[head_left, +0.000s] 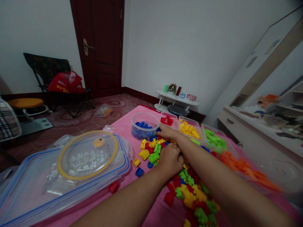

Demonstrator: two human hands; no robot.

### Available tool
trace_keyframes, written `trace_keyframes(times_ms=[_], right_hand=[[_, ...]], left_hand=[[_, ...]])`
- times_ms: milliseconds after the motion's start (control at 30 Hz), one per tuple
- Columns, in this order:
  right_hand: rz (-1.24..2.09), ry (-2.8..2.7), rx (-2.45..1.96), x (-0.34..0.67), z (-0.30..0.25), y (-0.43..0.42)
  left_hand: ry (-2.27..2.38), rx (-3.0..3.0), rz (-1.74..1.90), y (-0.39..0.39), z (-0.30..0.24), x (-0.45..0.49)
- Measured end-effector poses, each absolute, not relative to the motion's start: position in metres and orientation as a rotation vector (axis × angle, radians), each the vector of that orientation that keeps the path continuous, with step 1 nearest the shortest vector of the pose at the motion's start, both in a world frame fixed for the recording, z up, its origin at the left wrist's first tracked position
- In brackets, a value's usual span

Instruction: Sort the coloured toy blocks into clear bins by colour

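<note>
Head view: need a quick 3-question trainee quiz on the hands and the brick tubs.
1. True or false: the round tub holds blue bricks.
2. Where is the left hand? A) on the stacked lids B) on the mixed brick pile C) on the pink cloth's far edge
3. Fill in: the right hand reaches to the rim of the ____ tub.

Key
1. True; the red, yellow and green bricks sit in separate clear trays beside it.
2. B; it rests knuckles up on the pile, and whether it grips a brick is hidden.
3. Round.
</note>
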State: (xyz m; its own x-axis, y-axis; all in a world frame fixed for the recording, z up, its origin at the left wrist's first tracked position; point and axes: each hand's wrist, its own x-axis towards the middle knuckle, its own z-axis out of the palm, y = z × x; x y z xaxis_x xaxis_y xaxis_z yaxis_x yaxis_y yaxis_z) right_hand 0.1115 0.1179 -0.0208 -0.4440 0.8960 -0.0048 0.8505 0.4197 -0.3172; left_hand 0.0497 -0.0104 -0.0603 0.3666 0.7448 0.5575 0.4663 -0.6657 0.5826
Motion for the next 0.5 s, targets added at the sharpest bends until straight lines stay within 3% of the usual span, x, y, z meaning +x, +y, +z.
trace_keyframes(times_ms=[500], right_hand=[[0.613, -2.438, -1.566, 0.178, -0.008, 0.056]], left_hand=[[0.813, 2.415, 1.301, -0.018, -0.056, 0.046]])
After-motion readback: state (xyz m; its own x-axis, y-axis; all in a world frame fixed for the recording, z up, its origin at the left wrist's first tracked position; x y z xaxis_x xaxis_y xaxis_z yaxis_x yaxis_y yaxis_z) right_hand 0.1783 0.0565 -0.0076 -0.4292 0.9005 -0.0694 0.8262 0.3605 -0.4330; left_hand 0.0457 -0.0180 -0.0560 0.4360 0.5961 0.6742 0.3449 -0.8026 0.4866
